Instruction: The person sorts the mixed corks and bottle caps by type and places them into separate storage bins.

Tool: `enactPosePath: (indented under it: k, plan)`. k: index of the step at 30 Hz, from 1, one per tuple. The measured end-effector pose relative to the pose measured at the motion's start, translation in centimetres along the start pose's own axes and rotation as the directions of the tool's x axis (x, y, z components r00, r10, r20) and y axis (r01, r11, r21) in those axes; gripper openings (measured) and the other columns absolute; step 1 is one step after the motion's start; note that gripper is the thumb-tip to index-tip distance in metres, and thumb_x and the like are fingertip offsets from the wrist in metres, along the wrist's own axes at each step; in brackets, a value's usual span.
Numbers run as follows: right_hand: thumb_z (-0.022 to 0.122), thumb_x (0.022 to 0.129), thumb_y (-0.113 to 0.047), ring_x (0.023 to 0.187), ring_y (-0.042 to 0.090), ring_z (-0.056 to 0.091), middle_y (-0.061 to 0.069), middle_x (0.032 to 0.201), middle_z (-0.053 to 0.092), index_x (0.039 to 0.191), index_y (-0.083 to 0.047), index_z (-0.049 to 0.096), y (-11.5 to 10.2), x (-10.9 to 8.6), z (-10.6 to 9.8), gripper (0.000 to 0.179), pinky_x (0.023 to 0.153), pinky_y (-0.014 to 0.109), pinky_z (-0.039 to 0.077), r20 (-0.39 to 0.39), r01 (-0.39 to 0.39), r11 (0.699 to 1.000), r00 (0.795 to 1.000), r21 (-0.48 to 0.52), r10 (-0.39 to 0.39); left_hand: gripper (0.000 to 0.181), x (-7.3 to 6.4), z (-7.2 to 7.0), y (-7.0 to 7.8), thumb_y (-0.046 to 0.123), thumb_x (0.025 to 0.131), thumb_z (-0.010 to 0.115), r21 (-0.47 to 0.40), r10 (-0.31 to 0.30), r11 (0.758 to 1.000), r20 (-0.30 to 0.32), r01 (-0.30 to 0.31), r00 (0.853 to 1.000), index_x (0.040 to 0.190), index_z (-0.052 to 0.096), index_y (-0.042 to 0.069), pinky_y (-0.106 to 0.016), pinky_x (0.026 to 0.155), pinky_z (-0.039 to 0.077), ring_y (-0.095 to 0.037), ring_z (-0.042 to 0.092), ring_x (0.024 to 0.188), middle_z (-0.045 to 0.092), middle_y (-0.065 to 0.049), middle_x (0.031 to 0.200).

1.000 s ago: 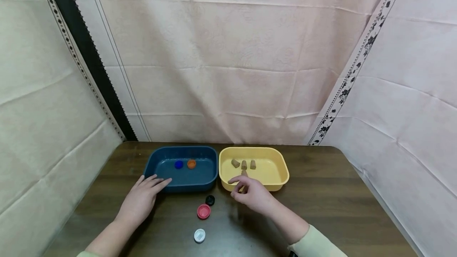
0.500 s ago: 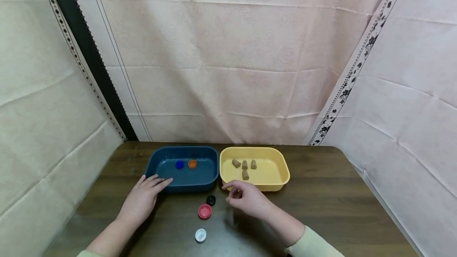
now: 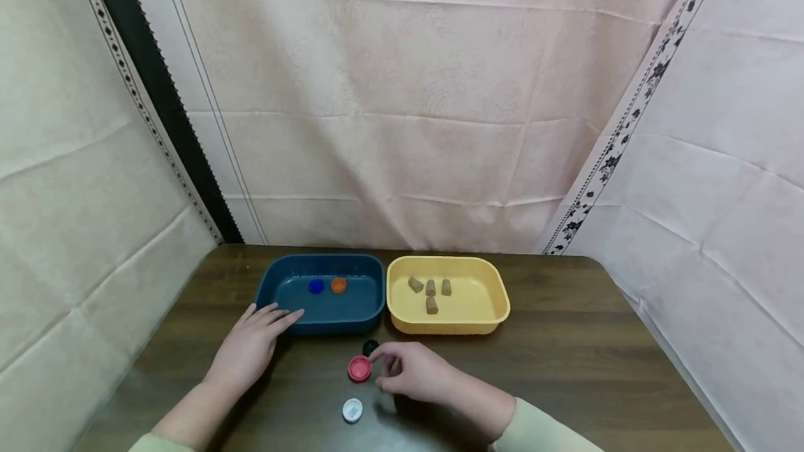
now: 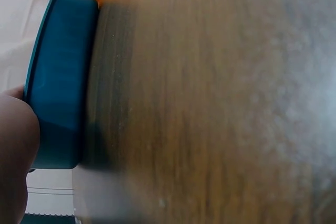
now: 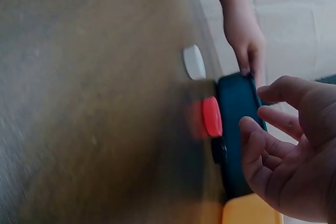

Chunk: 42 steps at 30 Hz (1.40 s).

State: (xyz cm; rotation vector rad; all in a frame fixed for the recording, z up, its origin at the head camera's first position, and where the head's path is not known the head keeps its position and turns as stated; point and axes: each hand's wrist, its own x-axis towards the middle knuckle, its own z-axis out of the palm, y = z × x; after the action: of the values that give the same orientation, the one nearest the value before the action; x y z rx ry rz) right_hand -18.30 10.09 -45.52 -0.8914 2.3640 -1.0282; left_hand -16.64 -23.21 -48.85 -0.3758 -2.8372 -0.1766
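Observation:
My left hand [image 3: 248,344] rests at the near left corner of the blue tray [image 3: 270,298], fingers spread over its rim. In the left wrist view, part of that hand [image 4: 17,140] lies against the tray's wall [image 4: 63,77]. Inside the tray are a blue cap [image 3: 316,286] and an orange cap [image 3: 338,285]. My right hand [image 3: 417,372] hovers just right of a red bottle cap [image 3: 359,369], fingers loosely bent with nothing between them. Behind the red cap is a black cap [image 3: 370,347], partly hidden by a fingertip. A white cap [image 3: 352,410] lies closer to me.
Touching the blue tray's right side stands a yellow tray [image 3: 484,298] with several small corks [image 3: 431,305] in it. The wooden table [image 3: 597,368] carries everything. Pale cloth [image 3: 402,103] hangs behind it and on both sides.
My right hand has moved from over the yellow tray's front edge toward me and left, to the red cap. A cork by its fingers now lies uncovered in the tray. The left hand stays.

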Motion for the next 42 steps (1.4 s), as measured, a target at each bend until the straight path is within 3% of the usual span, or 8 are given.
enactPosePath:
  k: [6, 14, 19, 26, 42]
  plan:
    - [0.076, 0.087, -0.024, 0.074, 0.000, 0.055, -0.017, 0.082, 0.060, 0.117, -0.025, 0.068, -0.4, 0.4, 1.7, 0.031, 0.068, 0.020, 0.048, 0.066, 0.019, 0.991, 0.998, -0.129, -0.010, 0.053, 0.1, -0.1, -0.1, 0.003, 0.092, 0.066, -0.002, -0.016, 1.000, 0.015, 0.016, 1.000, 0.139, 0.060, 0.025, -0.062, 0.113, 0.027, -0.036, 0.051, 0.130, 0.064, -0.007, 0.132]
    - [0.077, 0.085, -0.035, 0.078, -0.002, 0.051, -0.018, 0.088, 0.056, 0.116, -0.035, 0.067, -1.4, 1.0, 3.5, 0.033, 0.070, 0.021, 0.047, 0.117, 0.007, 0.953, 0.993, -0.303, 0.030, 0.053, 0.0, 0.0, 0.0, 0.002, 0.092, 0.066, -0.017, -0.017, 1.000, 0.008, 0.018, 1.000, 0.139, 0.060, 0.027, -0.062, 0.113, 0.027, -0.035, 0.051, 0.131, 0.064, -0.007, 0.132]
    - [0.078, 0.085, -0.036, 0.079, -0.002, 0.051, -0.017, 0.090, 0.058, 0.116, -0.034, 0.066, -1.9, 1.1, 4.0, 0.034, 0.070, 0.021, 0.048, 0.140, 0.019, 0.950, 0.990, -0.312, 0.026, 0.052, 0.0, -0.2, 0.0, 0.003, 0.093, 0.064, -0.022, -0.015, 1.000, 0.006, 0.015, 1.000, 0.139, 0.059, 0.027, -0.061, 0.114, 0.027, -0.035, 0.050, 0.131, 0.064, -0.007, 0.132]
    - [0.078, 0.085, -0.038, 0.089, -0.003, 0.053, -0.018, 0.106, 0.061, 0.117, -0.035, 0.068, -1.9, 1.5, 4.5, 0.034, 0.082, 0.023, 0.051, 0.164, 0.046, 0.944, 0.986, -0.326, 0.009, 0.052, 0.0, -0.4, 0.0, 0.002, 0.092, 0.064, -0.020, 0.012, 1.000, -0.018, -0.013, 1.000, 0.138, 0.060, 0.025, -0.061, 0.114, 0.027, -0.035, 0.051, 0.130, 0.065, -0.006, 0.130]
    - [0.077, 0.086, -0.032, 0.085, -0.004, 0.052, -0.018, 0.099, 0.059, 0.111, -0.032, 0.071, -1.5, 1.8, 4.8, 0.026, 0.079, 0.021, 0.050, 0.181, 0.050, 0.948, 0.983, -0.313, 0.008, 0.054, 0.0, -0.5, 0.1, 0.003, 0.092, 0.065, -0.009, -0.012, 1.000, 0.022, 0.012, 1.000, 0.140, 0.058, 0.026, -0.061, 0.114, 0.026, -0.036, 0.049, 0.132, 0.063, -0.007, 0.133]
